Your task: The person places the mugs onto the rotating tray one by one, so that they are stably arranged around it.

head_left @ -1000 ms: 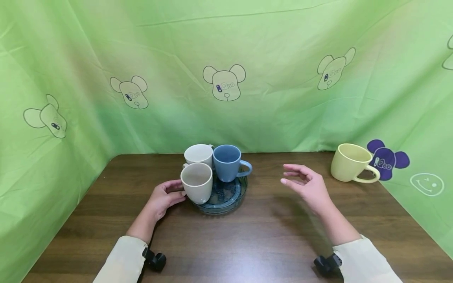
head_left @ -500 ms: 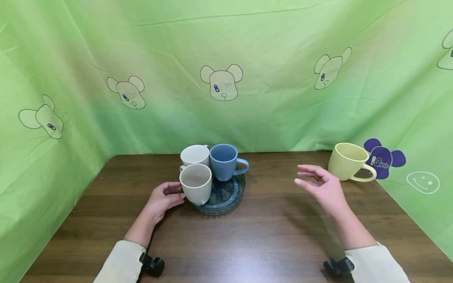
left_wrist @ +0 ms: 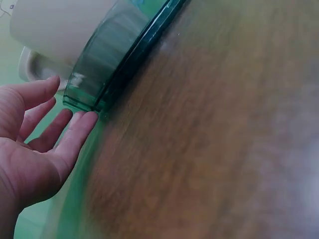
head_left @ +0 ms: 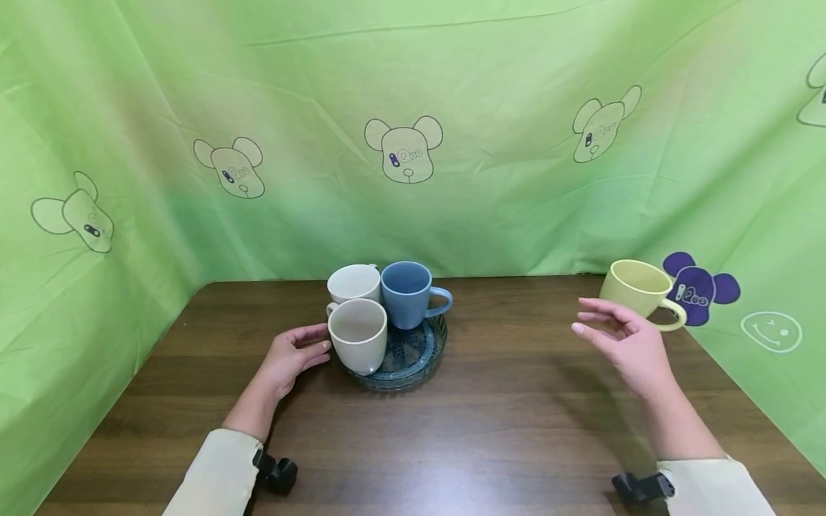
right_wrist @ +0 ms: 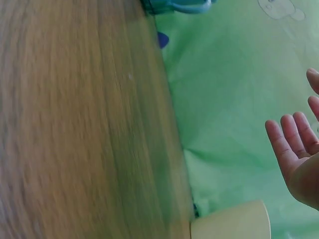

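Observation:
A round blue-green glass dish (head_left: 413, 376) bears three mugs: a greyish-white one (head_left: 361, 355) in front, a white one (head_left: 353, 283) behind it, and a blue one (head_left: 406, 304) at the right. My left hand (head_left: 292, 362) is beside the front mug with relaxed fingers. In the left wrist view, its fingertips (left_wrist: 88, 117) are right at the edge of the glass dish (left_wrist: 107, 57). My right hand (head_left: 626, 347) is raised over the table with bent, parted fingers and nothing in it. It overlaps the lower part of a yellow mug (head_left: 632, 287) at the back right.
The brown wooden table (head_left: 452, 430) ends at a green curtain (head_left: 490, 215) with printed bear heads, which hangs behind it and along both sides. The yellow mug's handle (head_left: 674, 315) points right, toward the curtain. Black cameras (head_left: 277, 475) are strapped to both wrists.
My right hand has moved right, to the yellow mug. My left hand has drawn slightly left from the front mug. The mugs and the dish stand as before; the head view has shifted a little.

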{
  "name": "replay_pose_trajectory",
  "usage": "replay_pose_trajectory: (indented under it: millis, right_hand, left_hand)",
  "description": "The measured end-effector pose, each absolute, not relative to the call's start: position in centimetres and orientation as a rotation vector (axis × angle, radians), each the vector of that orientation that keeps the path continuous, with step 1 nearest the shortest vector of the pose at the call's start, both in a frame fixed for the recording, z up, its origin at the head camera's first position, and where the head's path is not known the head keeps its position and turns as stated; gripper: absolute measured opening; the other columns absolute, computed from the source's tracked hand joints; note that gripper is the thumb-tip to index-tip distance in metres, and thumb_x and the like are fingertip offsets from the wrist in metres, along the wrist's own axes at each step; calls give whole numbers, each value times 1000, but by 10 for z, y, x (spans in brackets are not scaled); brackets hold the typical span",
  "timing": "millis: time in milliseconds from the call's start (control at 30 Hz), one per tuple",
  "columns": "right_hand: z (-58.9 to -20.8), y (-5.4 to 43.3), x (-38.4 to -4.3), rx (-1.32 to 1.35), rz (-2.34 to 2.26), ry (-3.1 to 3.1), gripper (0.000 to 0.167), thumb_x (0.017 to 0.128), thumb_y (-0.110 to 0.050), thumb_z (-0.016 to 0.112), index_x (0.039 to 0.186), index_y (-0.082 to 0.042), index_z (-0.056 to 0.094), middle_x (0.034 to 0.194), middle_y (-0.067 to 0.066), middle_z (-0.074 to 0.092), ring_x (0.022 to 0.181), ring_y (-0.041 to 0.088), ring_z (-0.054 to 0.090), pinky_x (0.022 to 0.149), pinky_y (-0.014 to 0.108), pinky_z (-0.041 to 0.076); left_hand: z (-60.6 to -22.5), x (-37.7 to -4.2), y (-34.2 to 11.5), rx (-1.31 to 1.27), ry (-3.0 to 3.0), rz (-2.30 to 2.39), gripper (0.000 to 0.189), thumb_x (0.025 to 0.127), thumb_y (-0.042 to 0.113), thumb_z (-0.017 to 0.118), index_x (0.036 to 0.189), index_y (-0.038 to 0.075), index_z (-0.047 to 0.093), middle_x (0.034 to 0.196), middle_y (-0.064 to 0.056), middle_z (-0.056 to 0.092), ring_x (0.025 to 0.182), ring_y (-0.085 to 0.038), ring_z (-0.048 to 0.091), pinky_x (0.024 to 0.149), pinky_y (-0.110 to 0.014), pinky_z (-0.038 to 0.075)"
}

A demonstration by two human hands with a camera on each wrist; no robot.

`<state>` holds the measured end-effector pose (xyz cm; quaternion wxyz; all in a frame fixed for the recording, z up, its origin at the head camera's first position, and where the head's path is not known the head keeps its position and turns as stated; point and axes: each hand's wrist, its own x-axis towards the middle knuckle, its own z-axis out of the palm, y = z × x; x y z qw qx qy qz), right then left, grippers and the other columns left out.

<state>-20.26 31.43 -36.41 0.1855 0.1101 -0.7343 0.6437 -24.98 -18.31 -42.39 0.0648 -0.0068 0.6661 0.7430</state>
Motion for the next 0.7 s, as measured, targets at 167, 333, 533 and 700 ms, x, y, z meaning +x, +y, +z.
replay_pose_trajectory:
  millis: [167,333,533,700]
  right_hand:
    - [-365,325,-202,304,1826,-2042,42,83,12,69,121,-4,67,97,-7,73,92,3,66,79,9,50]
    - [-366,334,-204,329,1881,-1973,41,83,15,67,120,-3,68,97,-5,73,92,4,66,79,10,51]
    - [-364,345,-201,307,1859,-1959,37,84,15,67,119,3,65,95,-3,73,91,4,66,79,9,51]
    - [-363,355,-198,343,1936,-1866,37,84,19,63,118,5,66,102,-3,72,92,5,67,80,11,51]
  left_hand:
    - [-427,-258,-183,-5,2001,2233,51,90,-10,61,138,-14,43,137,-29,46,90,-13,67,88,-39,56]
    - [-431,-261,-186,60,1982,2204,54,91,-12,58,141,-14,38,140,-31,42,93,-16,66,86,-42,57]
    - [-433,-260,-187,89,1956,2200,57,90,-13,57,143,-12,36,138,-29,42,98,-16,63,87,-43,56]
    - [-432,-257,-182,46,1933,2211,59,90,-13,58,143,-12,34,141,-30,38,96,-15,63,88,-42,56]
